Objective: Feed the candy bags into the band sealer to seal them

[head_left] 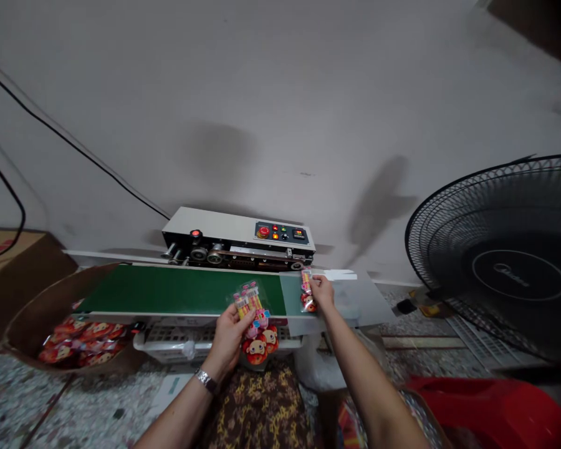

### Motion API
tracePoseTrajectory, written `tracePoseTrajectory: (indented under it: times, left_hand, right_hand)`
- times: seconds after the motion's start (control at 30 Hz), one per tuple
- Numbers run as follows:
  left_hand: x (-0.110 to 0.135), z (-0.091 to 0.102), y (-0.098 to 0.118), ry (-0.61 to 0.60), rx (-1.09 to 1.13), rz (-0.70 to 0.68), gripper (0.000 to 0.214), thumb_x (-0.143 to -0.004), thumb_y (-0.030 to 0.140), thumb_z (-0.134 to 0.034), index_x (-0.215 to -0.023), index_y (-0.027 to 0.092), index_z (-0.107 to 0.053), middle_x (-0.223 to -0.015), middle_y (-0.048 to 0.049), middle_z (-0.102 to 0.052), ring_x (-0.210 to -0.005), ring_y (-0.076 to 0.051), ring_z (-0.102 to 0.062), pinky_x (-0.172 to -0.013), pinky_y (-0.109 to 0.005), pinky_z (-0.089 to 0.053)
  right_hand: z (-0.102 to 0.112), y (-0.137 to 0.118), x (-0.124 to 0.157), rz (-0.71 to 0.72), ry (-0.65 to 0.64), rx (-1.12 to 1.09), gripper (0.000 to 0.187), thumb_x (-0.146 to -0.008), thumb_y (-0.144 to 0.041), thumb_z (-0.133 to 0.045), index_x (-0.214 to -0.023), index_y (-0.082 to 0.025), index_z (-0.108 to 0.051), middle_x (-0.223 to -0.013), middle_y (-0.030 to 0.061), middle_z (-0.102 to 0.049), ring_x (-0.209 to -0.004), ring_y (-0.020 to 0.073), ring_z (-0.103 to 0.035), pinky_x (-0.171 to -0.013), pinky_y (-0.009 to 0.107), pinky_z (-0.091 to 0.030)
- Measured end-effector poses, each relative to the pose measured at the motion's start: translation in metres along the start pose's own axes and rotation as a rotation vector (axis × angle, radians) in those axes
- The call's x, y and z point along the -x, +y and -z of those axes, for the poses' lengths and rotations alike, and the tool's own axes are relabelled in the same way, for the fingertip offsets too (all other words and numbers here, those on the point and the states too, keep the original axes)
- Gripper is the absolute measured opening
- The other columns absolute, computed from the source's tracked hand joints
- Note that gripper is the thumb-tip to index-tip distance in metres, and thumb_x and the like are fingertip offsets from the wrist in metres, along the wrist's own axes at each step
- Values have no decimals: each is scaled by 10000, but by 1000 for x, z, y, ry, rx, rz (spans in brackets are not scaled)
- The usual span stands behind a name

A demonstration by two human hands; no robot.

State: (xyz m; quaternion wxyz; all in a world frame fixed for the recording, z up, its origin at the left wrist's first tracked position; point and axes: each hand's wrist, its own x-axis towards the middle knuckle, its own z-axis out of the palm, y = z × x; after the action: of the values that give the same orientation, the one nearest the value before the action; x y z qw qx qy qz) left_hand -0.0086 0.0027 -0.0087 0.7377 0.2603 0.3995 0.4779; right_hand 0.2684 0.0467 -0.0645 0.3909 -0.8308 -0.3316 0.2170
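Observation:
My left hand (232,333) grips a few clear plastic packets (257,330) with yellow and pink sticks and red cartoon faces inside, in front of the green conveyor belt (168,290). In my right hand (322,289) is one similar packet (306,296), upright at the right end of the belt, its top edge close to the sealing machine (234,231). Fingers and thumb are closed on the packets in both hands. A translucent sheet (355,299) lies under the right hand, over the belt's end.
At the left stands an open carton (21,337) with several red-faced packets (93,337). A white plastic basket (168,349) sits below the belt. On the right are a large black fan (518,262) and a red plastic object (490,411). A black cable (88,149) runs along the wall.

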Motion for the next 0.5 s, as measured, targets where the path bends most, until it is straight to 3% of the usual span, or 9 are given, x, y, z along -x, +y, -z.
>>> tracePoseTrajectory:
  times: [0.1,0.23,0.3,0.4,0.43,0.5]
  left_hand:
    - [-1,-3,-1,5,-6,-11,415,-534,260,-787,-892,130,-623,-856,-89,-700,-688,-177,-654,-636,-263,-511]
    - [-2,-8,0,-37,-5,-34,412,-577,266,-765,-941,138,-620,-898,-93,-697,-730,-180,-652,-684,-287,-509]
    - [-2,-10,1,-73,-6,-43,391,-612,270,-745,-958,137,-620,-921,-98,-694,-762,-184,-649,-715,-297,-504]
    - [-2,-14,2,-109,-11,-48,385,-625,273,-736,-969,138,-627,-932,-93,-690,-768,-181,-643,-722,-295,-500]
    - [-2,-15,2,-112,-13,-48,381,-624,275,-737,-964,139,-631,-929,-88,-690,-760,-176,-641,-713,-289,-501]
    - [-1,-16,1,-104,-22,-42,368,-624,280,-737,-949,141,-636,-918,-78,-685,-753,-170,-637,-662,-262,-503]
  right_hand:
    - [-7,-12,3,46,-25,100,321,-689,-321,-589,-971,-169,-606,-657,28,-618,-671,171,-593,-562,223,-401]
    - [-7,-37,37,349,-32,54,462,-699,-379,-609,-1121,-196,-557,-1001,88,-606,-881,196,-558,-686,266,-433]
    - [-5,-51,67,440,-235,-140,432,-763,-431,-538,-1124,-195,-547,-1036,80,-597,-855,178,-566,-687,274,-453]
    - [-4,-63,109,449,-581,-364,364,-788,-433,-526,-1056,-191,-569,-920,39,-631,-780,150,-583,-677,260,-469]
    - [-4,-63,117,454,-613,-385,328,-776,-421,-551,-1002,-185,-586,-872,29,-635,-758,145,-582,-673,253,-468]
    - [-4,-55,119,451,-551,-403,272,-757,-402,-581,-899,-171,-599,-807,21,-629,-716,134,-575,-662,243,-462]
